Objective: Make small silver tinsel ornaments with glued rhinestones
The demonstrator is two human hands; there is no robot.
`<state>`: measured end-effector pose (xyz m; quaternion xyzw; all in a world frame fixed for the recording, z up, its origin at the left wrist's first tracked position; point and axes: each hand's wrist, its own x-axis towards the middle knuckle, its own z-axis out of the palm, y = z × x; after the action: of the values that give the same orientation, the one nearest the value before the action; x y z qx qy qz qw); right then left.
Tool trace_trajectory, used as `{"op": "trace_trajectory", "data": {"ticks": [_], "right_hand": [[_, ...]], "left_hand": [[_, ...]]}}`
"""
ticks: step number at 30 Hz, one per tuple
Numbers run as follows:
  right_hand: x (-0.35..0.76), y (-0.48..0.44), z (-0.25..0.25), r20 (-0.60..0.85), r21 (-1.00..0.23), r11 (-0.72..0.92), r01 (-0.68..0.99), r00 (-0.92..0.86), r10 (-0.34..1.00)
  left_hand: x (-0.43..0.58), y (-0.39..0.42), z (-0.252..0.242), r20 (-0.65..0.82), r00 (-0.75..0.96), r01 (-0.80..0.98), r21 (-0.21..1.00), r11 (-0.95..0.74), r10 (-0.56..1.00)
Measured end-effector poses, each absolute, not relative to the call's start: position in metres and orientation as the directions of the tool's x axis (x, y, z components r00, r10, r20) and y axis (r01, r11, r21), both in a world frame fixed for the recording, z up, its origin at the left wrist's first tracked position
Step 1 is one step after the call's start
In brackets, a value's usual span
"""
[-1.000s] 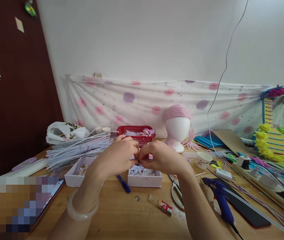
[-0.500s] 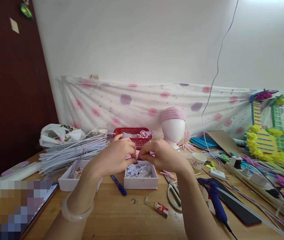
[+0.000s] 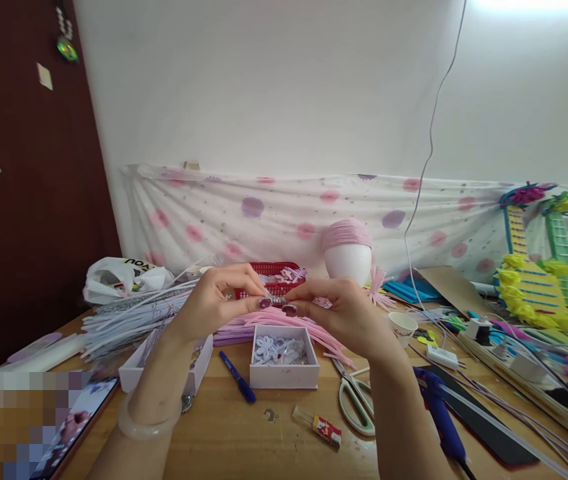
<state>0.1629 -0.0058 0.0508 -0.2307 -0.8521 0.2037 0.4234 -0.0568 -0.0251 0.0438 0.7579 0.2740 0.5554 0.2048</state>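
Observation:
My left hand [image 3: 221,300] and my right hand [image 3: 337,310] meet in the air above and behind a white open box [image 3: 284,379]. Thumb and fingers of each pinch one end of a small, silvery, glittering piece [image 3: 278,301], its exact kind too small to make out. Inside that box lie pale lilac fuzzy flowers [image 3: 267,348] and a clear plastic bag [image 3: 291,350]. Pink pipe cleaners [image 3: 284,320] spread out behind it. Under my left forearm stands another white box [image 3: 204,363], partly hidden.
Around the front lie a blue marker [image 3: 237,377], scissors [image 3: 357,400], a glue tube [image 3: 327,430] and a blue glue gun [image 3: 439,413]. Behind are a red basket [image 3: 259,268], a foam head [image 3: 348,260] and a paper cup [image 3: 403,327]. White pipe cleaners [image 3: 139,320] pile at left.
Both hands have risen from over the box's back edge, and the silvery piece now shows between the fingertips. The camera view has tilted slightly upward.

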Motion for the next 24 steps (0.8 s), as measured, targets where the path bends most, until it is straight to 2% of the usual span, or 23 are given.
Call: {"op": "trace_trajectory", "data": {"ticks": [3, 5, 8, 11, 15, 20, 24], "right_hand": [[0.155, -0.006, 0.046, 0.647, -0.658, 0.745, 0.109, -0.425, 0.634], [0.146, -0.006, 0.043, 0.620, -0.747, 0.665, -0.023, -0.387, 0.683], [0.133, -0.004, 0.038, 0.566, -0.819, 0.543, -0.187, -0.420, 0.709], [0.126, 0.000, 0.036, 0.563, -0.825, 0.504, -0.255, -0.440, 0.699], [0.123, 0.005, 0.035, 0.598, -0.801, 0.536, -0.267, -0.393, 0.699], [0.114, 0.007, 0.031, 0.635, -0.773, 0.561, -0.298, -0.331, 0.698], [0.112, 0.006, 0.030, 0.569, -0.820, 0.473, -0.324, -0.361, 0.739]], "left_hand": [[-0.043, -0.021, 0.040, 0.727, 0.006, -0.100, 0.684, -0.722, 0.687], [-0.029, -0.019, 0.037, 0.682, -0.181, -0.269, 0.658, -0.703, 0.708], [-0.011, -0.017, 0.032, 0.595, -0.311, -0.442, 0.600, -0.667, 0.741], [-0.003, -0.017, 0.029, 0.529, -0.347, -0.534, 0.567, -0.627, 0.774], [0.001, -0.018, 0.029, 0.472, -0.388, -0.615, 0.507, -0.604, 0.792], [0.006, -0.019, 0.029, 0.338, -0.314, -0.730, 0.511, -0.454, 0.887], [0.006, -0.018, 0.028, 0.316, -0.327, -0.741, 0.499, -0.449, 0.891]]}}
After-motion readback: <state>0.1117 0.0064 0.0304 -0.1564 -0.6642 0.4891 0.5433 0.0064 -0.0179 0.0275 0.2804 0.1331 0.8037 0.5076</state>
